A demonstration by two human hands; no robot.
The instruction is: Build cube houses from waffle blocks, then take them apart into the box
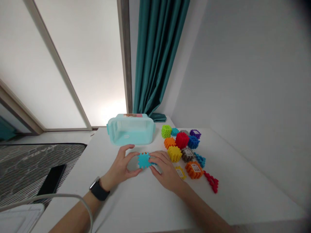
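Now left hand (pixel 119 165), right hand (pixel 165 170) half open, clasping teal bristle block (pixel 144 160).

The left forearm (pixel 73 216) reaches in from seven o'clock and the right forearm (pixel 204 213) from five o'clock. The left hand (pixel 119 163) and right hand (pixel 165 171) curl inward, palms down, facing each other just apart.
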